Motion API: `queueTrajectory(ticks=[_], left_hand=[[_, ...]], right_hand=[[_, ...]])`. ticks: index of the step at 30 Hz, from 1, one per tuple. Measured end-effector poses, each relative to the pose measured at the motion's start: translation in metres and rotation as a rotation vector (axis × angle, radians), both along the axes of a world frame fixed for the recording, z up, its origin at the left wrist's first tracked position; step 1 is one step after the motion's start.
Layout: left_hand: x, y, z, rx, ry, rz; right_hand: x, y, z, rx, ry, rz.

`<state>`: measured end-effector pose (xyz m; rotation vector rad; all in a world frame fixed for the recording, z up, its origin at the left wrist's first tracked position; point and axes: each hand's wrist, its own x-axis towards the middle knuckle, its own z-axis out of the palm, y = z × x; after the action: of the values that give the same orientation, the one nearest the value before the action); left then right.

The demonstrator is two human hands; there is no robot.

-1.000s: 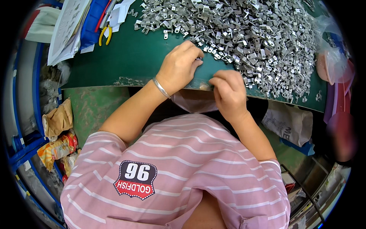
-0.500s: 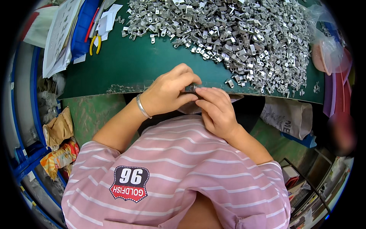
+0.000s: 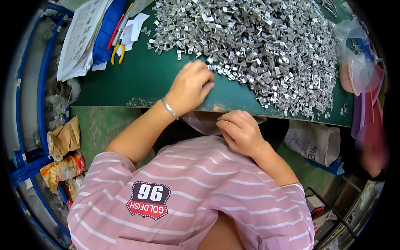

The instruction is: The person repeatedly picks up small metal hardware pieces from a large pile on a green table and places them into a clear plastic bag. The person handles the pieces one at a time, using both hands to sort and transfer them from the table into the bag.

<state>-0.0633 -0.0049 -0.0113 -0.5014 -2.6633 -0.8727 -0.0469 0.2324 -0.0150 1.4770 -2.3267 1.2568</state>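
A big heap of small silver metal brackets [image 3: 266, 50] covers much of the green tabletop [image 3: 137, 85]. At the near left edge of that heap is my left hand [image 3: 189, 85], a bracelet on its wrist. Its fingers are curled and their tips hidden, so what they hold, if anything, does not show. My right hand [image 3: 242, 132] is just off the table's front edge, with thumb and fingers pinched together. A tiny greyish spot shows at its fingertips, too small to name. Below the hands, a pale sheet or bag [image 3: 203, 121] lies partly covered.
Yellow-handled pliers [image 3: 118, 54], papers [image 3: 81, 39] and a blue tray [image 3: 107, 35] lie at the far left. A pinkish container [image 3: 349, 78] with clear plastic is at the right. Blue shelving [image 3: 41, 83] stands left; a whitish sack [image 3: 314, 139] sits under the table's right side.
My hands were together at the table's edge, fingertips around a small piece. Now they are apart: the left has moved up to the heap, the right slightly down. The view has shifted slightly.
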Motion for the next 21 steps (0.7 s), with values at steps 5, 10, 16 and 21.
queueTrajectory(ticks=[5, 10, 16, 21], left_hand=[[-0.025, -0.003, 0.021, 0.066, 0.305, 0.154], [-0.118, -0.022, 0.044, 0.068, 0.472, 0.302], [-0.109, -0.016, 0.009, 0.056, 0.383, 0.261], [-0.075, -0.009, 0.008, 0.086, 0.296, 0.143]], right_hand=[[-0.059, -0.038, 0.029, -0.085, 0.317, -0.231], [-0.149, -0.104, 0.063, -0.071, 0.458, -0.295], [-0.154, -0.109, 0.040, -0.011, 0.463, -0.238], [-0.120, -0.092, 0.041, 0.015, 0.436, -0.249]])
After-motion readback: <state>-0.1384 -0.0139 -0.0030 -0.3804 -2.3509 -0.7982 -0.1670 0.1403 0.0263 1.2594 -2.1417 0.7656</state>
